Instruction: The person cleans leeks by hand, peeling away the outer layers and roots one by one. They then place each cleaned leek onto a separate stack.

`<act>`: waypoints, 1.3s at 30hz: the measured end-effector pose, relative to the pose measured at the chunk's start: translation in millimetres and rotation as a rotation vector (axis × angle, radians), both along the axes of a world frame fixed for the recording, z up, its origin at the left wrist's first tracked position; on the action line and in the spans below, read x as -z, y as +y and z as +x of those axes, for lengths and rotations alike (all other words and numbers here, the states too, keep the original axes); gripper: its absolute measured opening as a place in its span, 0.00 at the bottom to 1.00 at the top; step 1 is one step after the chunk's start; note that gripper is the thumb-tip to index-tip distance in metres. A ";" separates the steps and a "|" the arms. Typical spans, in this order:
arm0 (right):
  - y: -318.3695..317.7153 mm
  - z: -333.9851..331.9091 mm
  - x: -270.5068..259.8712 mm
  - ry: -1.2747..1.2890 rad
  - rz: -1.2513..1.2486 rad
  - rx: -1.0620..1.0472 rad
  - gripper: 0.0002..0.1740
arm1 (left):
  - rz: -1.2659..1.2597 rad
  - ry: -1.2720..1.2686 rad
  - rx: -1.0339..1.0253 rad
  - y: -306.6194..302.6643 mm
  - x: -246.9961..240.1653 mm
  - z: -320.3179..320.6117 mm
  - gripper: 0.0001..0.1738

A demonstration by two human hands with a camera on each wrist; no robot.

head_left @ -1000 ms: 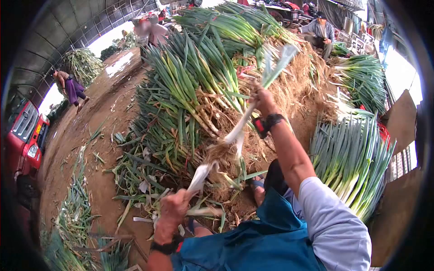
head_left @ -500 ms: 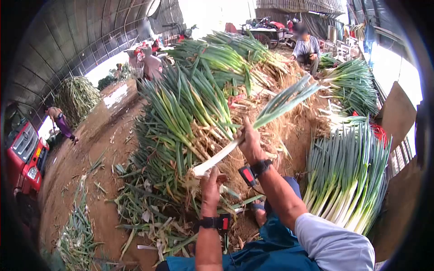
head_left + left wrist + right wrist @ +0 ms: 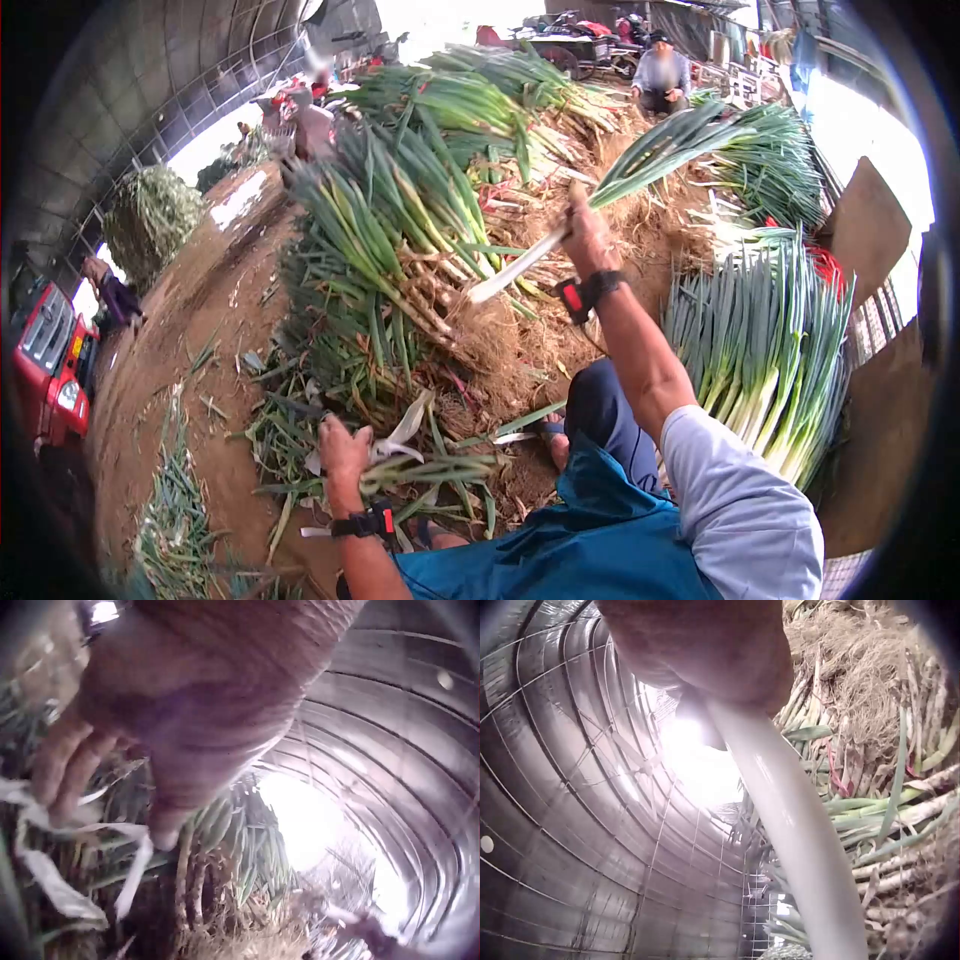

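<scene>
My right hand (image 3: 590, 238) grips a long leek (image 3: 515, 268) at mid-length, its white stalk slanting down-left and green leaves up-right. Its smooth white shaft (image 3: 791, 825) runs down from the curled right hand (image 3: 705, 656) in the right wrist view. Lower left, my left hand (image 3: 343, 455) is over loose trimmings, apart from the leek. Pale peeled strips (image 3: 56, 889) hang by the left hand's (image 3: 187, 705) spread thumb and fingers; whether they touch the skin I cannot tell.
A large heap of rooted leeks (image 3: 400, 210) stands ahead. Cleaned leeks (image 3: 755, 350) lie in a bundle on the right. Leaf scraps (image 3: 175, 500) litter the ground at left, near a red vehicle (image 3: 55, 365). A seated person (image 3: 662, 75) is at the back.
From beside the leek's root end, my left hand has moved down and left, with pale strips now near it. The right hand has shifted slightly right and up, still gripping the leek.
</scene>
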State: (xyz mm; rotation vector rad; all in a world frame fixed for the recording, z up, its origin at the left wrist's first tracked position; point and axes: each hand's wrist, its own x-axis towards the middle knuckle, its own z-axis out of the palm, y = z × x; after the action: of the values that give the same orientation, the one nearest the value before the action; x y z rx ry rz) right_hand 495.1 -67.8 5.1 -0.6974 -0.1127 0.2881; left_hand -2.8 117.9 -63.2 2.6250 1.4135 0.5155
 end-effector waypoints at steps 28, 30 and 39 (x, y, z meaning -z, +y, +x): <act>-5.9 -177.8 -11.9 -0.805 -0.550 -0.367 0.23 | -0.290 -0.538 0.529 -108.2 -69.1 101.4 0.16; 7.5 -208.5 6.4 -0.825 -0.532 -0.334 0.23 | -0.321 -0.570 0.525 -112.9 -104.7 118.7 0.19; 8.4 -278.9 10.3 -0.769 -0.376 -0.593 0.15 | -0.384 -0.857 0.393 -92.1 -100.5 110.0 0.19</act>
State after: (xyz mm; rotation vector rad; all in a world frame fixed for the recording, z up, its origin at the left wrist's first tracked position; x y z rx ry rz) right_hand 216.2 -59.4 -5.2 -1.1166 -1.0308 0.6048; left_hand 107.2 25.9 37.3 1.9027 0.6277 1.0149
